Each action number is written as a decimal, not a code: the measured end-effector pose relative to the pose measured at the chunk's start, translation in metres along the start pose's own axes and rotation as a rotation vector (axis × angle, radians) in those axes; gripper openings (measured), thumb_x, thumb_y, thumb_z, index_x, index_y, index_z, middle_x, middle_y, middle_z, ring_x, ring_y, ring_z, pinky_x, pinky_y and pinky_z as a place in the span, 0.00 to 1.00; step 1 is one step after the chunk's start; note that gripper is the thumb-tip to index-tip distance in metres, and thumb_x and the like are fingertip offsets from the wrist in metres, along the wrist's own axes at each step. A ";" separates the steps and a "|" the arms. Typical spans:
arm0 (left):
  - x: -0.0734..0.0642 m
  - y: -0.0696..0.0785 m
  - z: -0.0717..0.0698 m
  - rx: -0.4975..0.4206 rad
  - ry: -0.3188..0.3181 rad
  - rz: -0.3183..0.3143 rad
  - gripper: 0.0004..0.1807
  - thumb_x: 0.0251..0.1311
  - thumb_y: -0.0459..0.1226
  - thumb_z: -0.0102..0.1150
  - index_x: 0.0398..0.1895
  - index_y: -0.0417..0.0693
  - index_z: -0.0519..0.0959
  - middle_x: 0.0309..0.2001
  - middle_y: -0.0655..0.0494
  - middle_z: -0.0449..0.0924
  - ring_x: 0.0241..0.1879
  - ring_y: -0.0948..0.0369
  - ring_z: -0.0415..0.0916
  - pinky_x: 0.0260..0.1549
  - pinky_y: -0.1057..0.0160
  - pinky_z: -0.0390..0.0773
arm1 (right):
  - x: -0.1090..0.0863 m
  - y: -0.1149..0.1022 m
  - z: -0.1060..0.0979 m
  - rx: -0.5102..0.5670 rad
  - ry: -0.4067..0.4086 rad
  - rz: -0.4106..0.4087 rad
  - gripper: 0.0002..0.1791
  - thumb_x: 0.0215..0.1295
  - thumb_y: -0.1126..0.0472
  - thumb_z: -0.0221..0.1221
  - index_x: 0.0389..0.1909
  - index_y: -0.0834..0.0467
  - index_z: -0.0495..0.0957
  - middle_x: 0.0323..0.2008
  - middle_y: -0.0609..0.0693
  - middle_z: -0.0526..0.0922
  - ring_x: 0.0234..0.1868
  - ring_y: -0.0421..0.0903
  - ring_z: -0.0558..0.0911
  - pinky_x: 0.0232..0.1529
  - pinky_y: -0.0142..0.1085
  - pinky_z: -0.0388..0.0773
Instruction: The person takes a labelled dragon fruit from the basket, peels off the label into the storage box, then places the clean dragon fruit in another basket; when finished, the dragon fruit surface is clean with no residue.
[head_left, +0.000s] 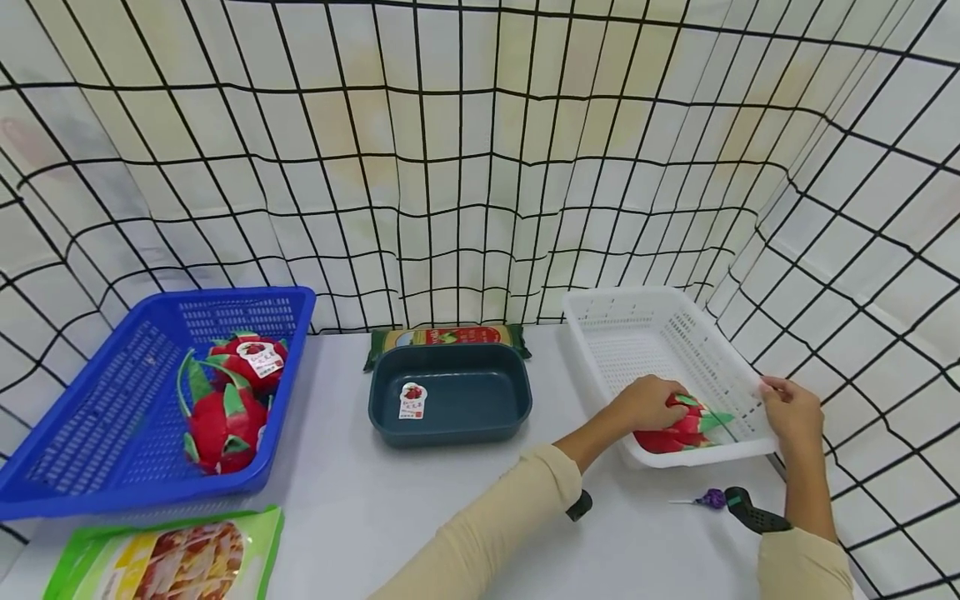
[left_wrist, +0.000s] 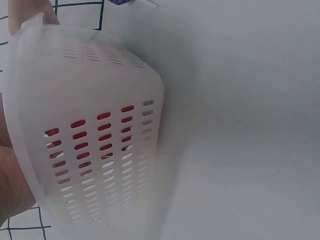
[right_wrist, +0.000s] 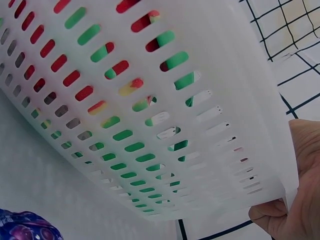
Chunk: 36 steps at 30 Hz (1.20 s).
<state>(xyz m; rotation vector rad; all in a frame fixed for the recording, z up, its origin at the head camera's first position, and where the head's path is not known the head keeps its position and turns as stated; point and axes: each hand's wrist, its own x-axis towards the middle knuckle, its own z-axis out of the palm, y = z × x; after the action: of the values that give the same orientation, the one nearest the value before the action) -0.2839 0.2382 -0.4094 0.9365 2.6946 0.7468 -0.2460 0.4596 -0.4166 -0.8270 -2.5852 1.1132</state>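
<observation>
our left hand [head_left: 645, 406] has its fingers curled over the dragon fruit [head_left: 684, 429], which lies inside the white basket [head_left: 630, 333], down at the near end. the thumb's side of that grip is hidden, so we cannot tell how deep it goes. our right hand [head_left: 797, 408] pinches the basket's rim at the right side, near the close corner.

the right wrist view shows red and green right behind the slots, so the fruit seems to sit close to the wall there. its green leaf tips point toward the right hand, and we judge them the parts likeliest to bend or catch in the slots. we do well to take the weight by the round red body, with thumb and fingers on opposite sides, and leave the leaves free.

the pinch on the rim is best firm but level: pulling up on one corner could tip the basket and roll the fruit, while too loose a hold might let the basket slide on the white table [head_left: 337, 467]. a steady right hand lets the left one work gently.

we also mind the lollipop [head_left: 708, 498], which lies just in front of the basket, where a forearm could brush it.
</observation>
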 end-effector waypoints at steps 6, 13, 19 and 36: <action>-0.004 0.003 -0.001 0.039 0.036 0.012 0.20 0.67 0.50 0.55 0.60 0.62 0.77 0.53 0.67 0.81 0.45 0.71 0.73 0.45 0.76 0.73 | 0.000 0.001 0.000 -0.003 -0.001 -0.014 0.25 0.77 0.55 0.42 0.69 0.63 0.65 0.60 0.68 0.72 0.48 0.60 0.79 0.29 0.31 0.72; -0.011 0.004 0.001 0.028 0.059 0.014 0.20 0.67 0.52 0.55 0.60 0.63 0.77 0.56 0.67 0.79 0.49 0.72 0.73 0.49 0.75 0.75 | -0.005 0.002 -0.002 0.000 -0.006 -0.025 0.26 0.77 0.56 0.42 0.69 0.65 0.63 0.62 0.70 0.71 0.51 0.65 0.78 0.32 0.38 0.76; -0.015 0.003 0.003 -0.012 0.094 0.006 0.20 0.66 0.51 0.57 0.60 0.63 0.77 0.58 0.67 0.77 0.54 0.71 0.74 0.51 0.74 0.76 | -0.006 0.003 -0.001 0.003 -0.010 -0.024 0.26 0.78 0.55 0.41 0.69 0.65 0.62 0.62 0.71 0.70 0.53 0.67 0.76 0.36 0.44 0.77; -0.037 -0.003 -0.010 -0.201 0.165 0.063 0.21 0.66 0.47 0.57 0.62 0.59 0.74 0.59 0.64 0.77 0.56 0.71 0.73 0.50 0.73 0.77 | -0.006 -0.001 -0.002 -0.004 -0.015 0.005 0.27 0.77 0.55 0.41 0.70 0.64 0.61 0.64 0.70 0.68 0.53 0.65 0.76 0.33 0.40 0.74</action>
<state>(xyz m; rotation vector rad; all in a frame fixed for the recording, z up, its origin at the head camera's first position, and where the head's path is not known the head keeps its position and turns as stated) -0.2597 0.2090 -0.4022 0.9525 2.6714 1.1310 -0.2403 0.4569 -0.4139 -0.8295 -2.5996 1.1200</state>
